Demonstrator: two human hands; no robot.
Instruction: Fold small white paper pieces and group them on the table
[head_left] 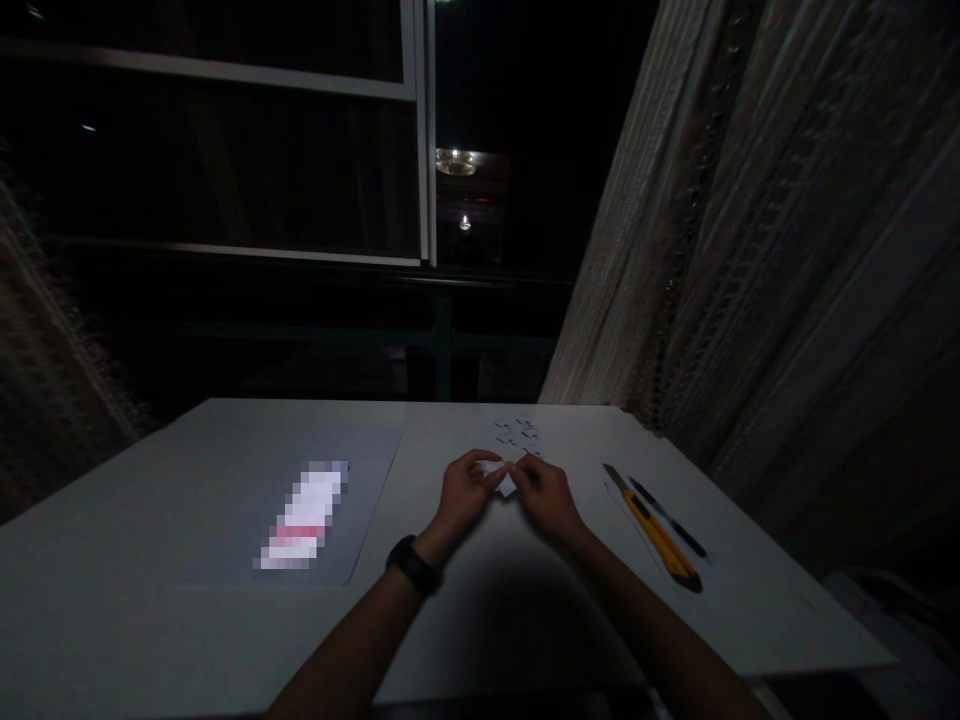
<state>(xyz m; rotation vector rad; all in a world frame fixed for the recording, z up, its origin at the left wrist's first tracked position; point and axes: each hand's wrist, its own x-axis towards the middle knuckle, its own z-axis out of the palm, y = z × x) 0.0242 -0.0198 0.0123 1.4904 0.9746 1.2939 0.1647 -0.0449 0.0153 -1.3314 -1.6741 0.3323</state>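
Between my two hands, low over the white table (442, 640), is a small piece of white paper (508, 486). My left hand (466, 490), with a dark band on its wrist, pinches the paper's left side between thumb and fingers. On the other side my right hand (547, 492) pinches it as well, and the two thumbs nearly meet at its top. The fingers hide part of the paper. Just beyond the hands lie several small paper pieces (506, 440) with dark marks, set out in rows; the nearest are partly covered by my right hand.
To the right lie a yellow box cutter (660, 535) with its blade out and a dark pen (671, 518). On the left a lit, blurred-out phone-like screen (307, 515) rests on a large paper sheet (367, 470). Curtains (622, 250) and a dark window stand behind.
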